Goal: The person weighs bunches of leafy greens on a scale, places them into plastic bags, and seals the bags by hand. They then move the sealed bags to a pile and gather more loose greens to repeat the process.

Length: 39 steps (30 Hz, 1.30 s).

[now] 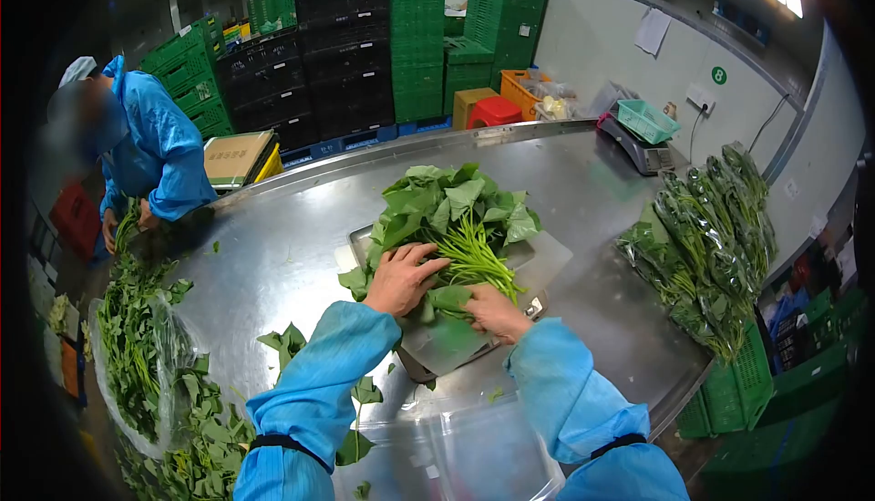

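A bunch of leafy greens (447, 209) with pale green stems lies on a flat scale with a clear sheet (437, 348) at the middle of the metal table. My left hand (401, 278) rests on the left side of the bunch, its fingers spread over leaves and stems. At the lower right of the bunch, my right hand (497, 311) has its fingers closed on a leaf (449, 300). Clear plastic bags (447, 451) lie flat at the near table edge, between my blue sleeves.
Bagged greens (706, 246) are piled at the right. Loose greens (137, 346) with a plastic bag cover the left side. A co-worker in blue (169, 136) handles greens at the far left. A scale with a green basket (647, 121) stands at the back right.
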{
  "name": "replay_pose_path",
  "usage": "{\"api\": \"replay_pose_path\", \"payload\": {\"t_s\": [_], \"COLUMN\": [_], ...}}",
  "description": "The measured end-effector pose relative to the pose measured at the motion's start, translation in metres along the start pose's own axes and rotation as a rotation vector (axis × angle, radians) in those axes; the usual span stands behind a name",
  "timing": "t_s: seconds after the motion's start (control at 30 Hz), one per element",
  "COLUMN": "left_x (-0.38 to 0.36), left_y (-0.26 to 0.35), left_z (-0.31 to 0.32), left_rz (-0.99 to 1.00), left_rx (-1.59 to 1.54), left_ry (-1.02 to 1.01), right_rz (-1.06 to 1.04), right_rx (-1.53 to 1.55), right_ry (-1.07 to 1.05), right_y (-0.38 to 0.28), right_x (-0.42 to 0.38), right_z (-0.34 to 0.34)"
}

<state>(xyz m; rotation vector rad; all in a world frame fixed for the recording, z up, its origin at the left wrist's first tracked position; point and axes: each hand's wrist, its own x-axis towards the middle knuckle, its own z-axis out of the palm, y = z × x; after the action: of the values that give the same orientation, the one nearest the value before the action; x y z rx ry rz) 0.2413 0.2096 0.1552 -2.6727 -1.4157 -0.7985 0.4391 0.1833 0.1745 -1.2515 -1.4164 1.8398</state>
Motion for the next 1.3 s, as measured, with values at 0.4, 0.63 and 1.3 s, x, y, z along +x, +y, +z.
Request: {"api": "replay_pose_path", "payload": {"t_s": [0.4,0.63,1.3], "left_x": [0.017,0.015,0.014], "left_y": [0.03,0.001,0.0], "left_z": [-0.005,0.035,0.038], "left_rz": [0.126,0.081,0.09], "left_rx": [0.22,0.22,0.225], "left_ry": [-0.041,-0.261,-0.247], "right_rz": [0.024,0.029,-0.776], "right_rx": [-0.247,-0.384,-0.92], "right_ry": [0.01,0.085,0.286], "right_y": [-0.008,0.002,-0.021], "right_x": [-0.026,-0.042,-0.059], "right_z": [-0.043,-0.087,-0.07]}}
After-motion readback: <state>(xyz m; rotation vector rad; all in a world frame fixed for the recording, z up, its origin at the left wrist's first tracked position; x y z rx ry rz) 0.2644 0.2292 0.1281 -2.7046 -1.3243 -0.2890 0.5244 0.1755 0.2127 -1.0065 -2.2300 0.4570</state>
